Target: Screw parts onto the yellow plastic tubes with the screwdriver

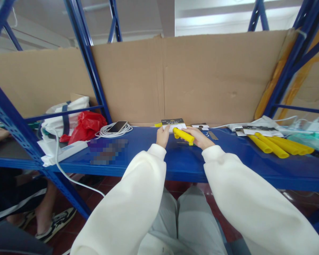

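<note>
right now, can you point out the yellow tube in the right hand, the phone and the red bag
Yellow tube [183, 136]: head view, middle of its barrel.
Phone [118, 126]: head view, middle of its dark face.
Red bag [85, 126]: head view, its crumpled middle.

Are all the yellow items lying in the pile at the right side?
No, the right hand holds one yellow item, away from that pile.

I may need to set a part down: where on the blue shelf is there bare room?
The blue shelf is bare between the right hand and the yellow pile, and between the coiled cable and left hand. It's crowded far left, with red bag and power strip, and around the held tube.
</note>
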A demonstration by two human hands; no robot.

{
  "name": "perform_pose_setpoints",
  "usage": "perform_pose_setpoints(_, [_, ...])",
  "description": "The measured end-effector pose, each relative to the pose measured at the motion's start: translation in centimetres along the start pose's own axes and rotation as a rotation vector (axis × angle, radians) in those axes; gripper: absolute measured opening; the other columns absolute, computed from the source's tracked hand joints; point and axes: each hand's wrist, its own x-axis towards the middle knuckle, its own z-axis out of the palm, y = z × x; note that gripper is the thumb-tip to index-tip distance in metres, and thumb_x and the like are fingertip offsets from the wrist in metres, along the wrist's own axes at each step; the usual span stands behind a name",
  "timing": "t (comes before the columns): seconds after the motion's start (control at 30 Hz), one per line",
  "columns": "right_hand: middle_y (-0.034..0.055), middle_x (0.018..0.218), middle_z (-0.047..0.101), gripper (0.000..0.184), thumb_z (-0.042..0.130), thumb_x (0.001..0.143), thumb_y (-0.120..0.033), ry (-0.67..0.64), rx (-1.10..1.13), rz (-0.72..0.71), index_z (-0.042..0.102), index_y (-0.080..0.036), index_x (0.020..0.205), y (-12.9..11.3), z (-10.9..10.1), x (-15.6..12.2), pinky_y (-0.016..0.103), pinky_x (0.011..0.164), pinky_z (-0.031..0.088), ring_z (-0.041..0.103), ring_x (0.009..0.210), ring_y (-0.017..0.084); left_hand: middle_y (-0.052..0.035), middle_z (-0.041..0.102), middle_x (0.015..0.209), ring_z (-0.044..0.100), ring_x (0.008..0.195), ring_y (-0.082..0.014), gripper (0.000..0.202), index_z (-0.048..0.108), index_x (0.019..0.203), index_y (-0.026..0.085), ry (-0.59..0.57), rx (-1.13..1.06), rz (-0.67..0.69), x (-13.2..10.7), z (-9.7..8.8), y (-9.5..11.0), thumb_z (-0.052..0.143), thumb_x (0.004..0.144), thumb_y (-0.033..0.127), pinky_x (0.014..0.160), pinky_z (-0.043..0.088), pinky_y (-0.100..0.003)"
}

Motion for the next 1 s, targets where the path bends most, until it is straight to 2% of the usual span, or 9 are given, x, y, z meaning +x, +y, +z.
perform_pose_setpoints(0.07, [0.0047, 0.082, 0.074, 0.013, 0.074, 0.079, -0.029, -0.021, 0.023, -0.044, 0.063, -0.021, 0.08, -0.2, -0.1, -0.2, 0.026, 0.06, 0.055, 0.071, 0.075, 0.019, -0.0111, 0.079, 0.099, 0.072, 0.105, -0.0272, 0.027, 0.072, 0.092, 0.013, 0.038, -0.086, -0.067, 0.1, 0.1, 0.3, 0.057, 0.089, 0.035, 0.097, 0.055, -0.039])
perform_pose_setpoints(0.17, [0.0002, 0.072, 0.068, 0.021, 0.077, 0.078, -0.034, -0.027, 0.034, -0.097, 0.061, -0.021, 0.079, -0.4, -0.4, -0.3, 0.022, 0.053, 0.048, 0.064, 0.063, 0.014, -0.0111, 0.078, 0.1, 0.074, 0.102, -0.0245, 0.041, 0.071, 0.101, 0.012, 0.082, -0.228, -0.18, 0.1, 0.0, 0.8, 0.047, 0.096, 0.045, 0.091, 0.057, -0.035])
perform_pose_setpoints(0.27, [-0.005, 0.059, 0.057, 0.031, 0.081, 0.076, -0.04, -0.098, 0.079, -0.127, 0.057, -0.022, 0.075, -0.8, -0.8, -0.6, 0.021, 0.049, 0.042, 0.053, 0.051, 0.01, -0.0097, 0.077, 0.093, 0.076, 0.088, -0.0232, 0.052, 0.068, 0.112, 0.013, 0.086, -0.321, -0.282, 0.1, -0.4, 1.2, 0.036, 0.099, 0.052, 0.076, 0.061, -0.034])
perform_pose_setpoints(0.33, [-0.0067, 0.055, 0.051, 0.034, 0.082, 0.075, -0.041, -0.138, 0.134, -0.125, 0.054, -0.022, 0.073, -1.0, -1.0, -0.8, 0.021, 0.048, 0.042, 0.048, 0.049, 0.01, -0.0082, 0.075, 0.087, 0.075, 0.075, -0.0201, 0.05, 0.066, 0.113, 0.014, 0.126, -0.349, -0.319, 0.1, -0.7, 1.3, 0.036, 0.1, 0.051, 0.064, 0.059, -0.03])
perform_pose_setpoints(0.4, [-0.007, 0.054, 0.049, 0.034, 0.081, 0.075, -0.04, -0.133, 0.192, -0.108, 0.052, -0.022, 0.072, -1.2, -1.1, -0.8, 0.021, 0.048, 0.042, 0.046, 0.048, 0.009, -0.006, 0.071, 0.084, 0.072, 0.065, -0.0155, 0.039, 0.065, 0.108, 0.014, 0.225, -0.373, -0.33, 0.2, -1.0, 1.3, 0.044, 0.099, 0.045, 0.057, 0.056, -0.024])
perform_pose_setpoints(0.53, [-0.0071, 0.05, 0.045, 0.032, 0.077, 0.077, -0.032, 0.032, 0.304, -0.092, 0.048, -0.021, 0.067, -1.6, -1.2, -0.2, 0.018, 0.044, 0.038, 0.042, 0.044, 0.008, -0.0015, 0.065, 0.081, 0.068, 0.062, -0.0105, 0.015, 0.062, 0.1, 0.017, 0.39, -0.427, -0.34, 0.2, -1.1, 1.5, 0.065, 0.091, 0.028, 0.057, 0.054, -0.018])
perform_pose_setpoints(0.73, [-0.008, 0.047, 0.046, 0.018, 0.061, 0.077, -0.011, 0.456, 0.303, -0.114, 0.048, -0.021, 0.07, -1.6, -1.7, 0.3, 0.014, 0.037, 0.03, 0.04, 0.039, 0.006, 0.0011, 0.063, 0.087, 0.065, 0.063, -0.0077, 0.022, 0.056, 0.106, 0.019, 0.449, -0.425, -0.38, -0.2, -1.0, 2.3, 0.065, 0.088, 0.009, 0.062, 0.058, -0.022])
perform_pose_setpoints(0.87, [-0.0089, 0.051, 0.051, 0.015, 0.059, 0.079, -0.011, 0.639, 0.258, -0.094, 0.051, -0.023, 0.079, -1.1, -3.1, 0.7, 0.014, 0.037, 0.035, 0.042, 0.039, 0.007, 0.0027, 0.06, 0.082, 0.059, 0.049, -0.006, 0.036, 0.056, 0.118, 0.017, 0.357, -0.327, -0.442, -0.7, -0.9, 2.9, 0.055, 0.087, -0.001, 0.054, 0.053, -0.02])
perform_pose_setpoints(1.0, [-0.0075, 0.053, 0.053, 0.014, 0.062, 0.078, -0.01, 0.708, 0.085, -0.05, 0.056, -0.022, 0.081, -1.3, -6.1, 2.1, 0.016, 0.037, 0.038, 0.045, 0.04, 0.007, 0.0043, 0.057, 0.076, 0.055, 0.041, -0.0061, 0.055, 0.048, 0.134, 0.017, 0.182, -0.238, -0.517, -1.2, -0.8, 2.8, 0.05, 0.084, -0.006, 0.044, 0.046, -0.017])
